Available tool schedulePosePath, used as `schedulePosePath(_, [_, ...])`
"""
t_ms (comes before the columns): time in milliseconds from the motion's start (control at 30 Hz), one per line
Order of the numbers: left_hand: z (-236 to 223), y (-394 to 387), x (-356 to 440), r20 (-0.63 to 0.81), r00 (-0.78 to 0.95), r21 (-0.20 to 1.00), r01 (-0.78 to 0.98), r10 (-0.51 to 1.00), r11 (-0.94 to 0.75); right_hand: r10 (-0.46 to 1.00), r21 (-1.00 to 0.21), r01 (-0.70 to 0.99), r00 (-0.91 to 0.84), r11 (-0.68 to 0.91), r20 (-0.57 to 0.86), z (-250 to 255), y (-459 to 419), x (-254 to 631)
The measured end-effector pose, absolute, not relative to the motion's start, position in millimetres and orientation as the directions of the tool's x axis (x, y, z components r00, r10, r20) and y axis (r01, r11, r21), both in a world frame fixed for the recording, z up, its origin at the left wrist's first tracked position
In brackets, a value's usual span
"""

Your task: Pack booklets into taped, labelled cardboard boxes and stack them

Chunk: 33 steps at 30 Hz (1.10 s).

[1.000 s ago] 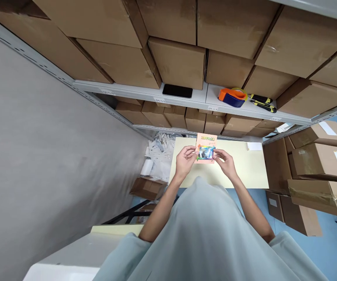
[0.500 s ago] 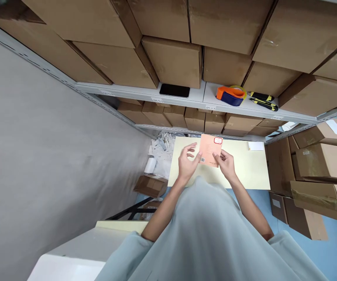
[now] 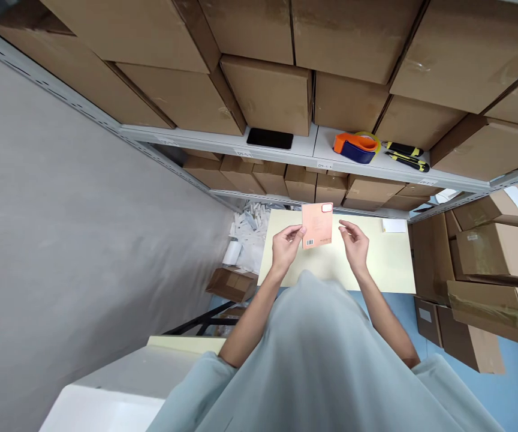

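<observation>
My left hand grips the lower left edge of a thin salmon-pink booklet between thumb and fingers. The booklet is tilted up above a pale yellow table, its back facing me, with a barcode at the bottom left and a red-bordered white label at the top right. To the right of it, apart from its edge, my right hand is raised with its fingers curved and a small gap at the thumb; nothing shows in it.
The pale yellow table carries a stack of white cards. On the shelf above lie a black phone, an orange-and-blue tape dispenser and box cutters. Cardboard boxes are stacked at right; a grey wall borders the left.
My right hand has let go of the booklet and moved slightly right. My left hand has closed on the booklet's left edge, and the booklet has shifted a little left.
</observation>
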<state>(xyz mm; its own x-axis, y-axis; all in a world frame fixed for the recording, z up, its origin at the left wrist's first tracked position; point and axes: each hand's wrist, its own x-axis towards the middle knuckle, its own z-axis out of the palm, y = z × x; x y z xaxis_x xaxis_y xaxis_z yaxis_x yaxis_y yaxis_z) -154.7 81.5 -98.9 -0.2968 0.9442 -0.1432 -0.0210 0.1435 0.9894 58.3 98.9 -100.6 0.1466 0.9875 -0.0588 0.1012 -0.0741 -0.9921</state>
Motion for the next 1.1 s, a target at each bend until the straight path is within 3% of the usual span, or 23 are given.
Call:
schedulePosePath(167, [-87, 77, -139, 0.061, -0.334, 0.991, 0.133, 0.941, -0.017, 0.99, -0.99, 0.019, 0.003, -0.141, -0.141, -93, 88, 36])
schedulePosePath(367, [-82, 62, -110, 0.287, -0.249, 0.938, 0.27, 0.925, -0.218, 0.989, -0.978, -0.149, 0.021, -0.145, -0.149, -83, 81, 5])
schedulePosePath(533, [-81, 59, -122, 0.15, -0.184, 0.978, 0.173, 0.971, -0.118, 0.983, -0.97, -0.168, 0.015, -0.178, -0.183, -82, 89, 21])
schedulePosePath(667, [-86, 77, -157, 0.058, -0.254, 0.985, 0.173, 0.965, -0.014, 0.976, -0.976, -0.089, -0.103, -0.199, -0.189, -85, 94, 43])
schedulePosePath(833, [-95, 93, -182, -0.102, -0.032, 0.995, 0.01, 0.994, 0.102, 0.966, -0.986, -0.01, -0.202, -0.168, -0.163, -90, 96, 53])
schedulePosePath(967, [-92, 91, -185, -0.012, -0.038, 0.994, 0.108, 0.999, 0.016, 0.971, -0.996, 0.054, -0.225, -0.076, -0.087, -91, 99, 56])
schedulePosePath(1100, [-80, 86, -192, 0.179, -0.044, 0.953, 0.256, 0.983, -0.162, 0.944, -0.962, 0.184, -0.3, 0.2, 0.139, -80, 103, 64])
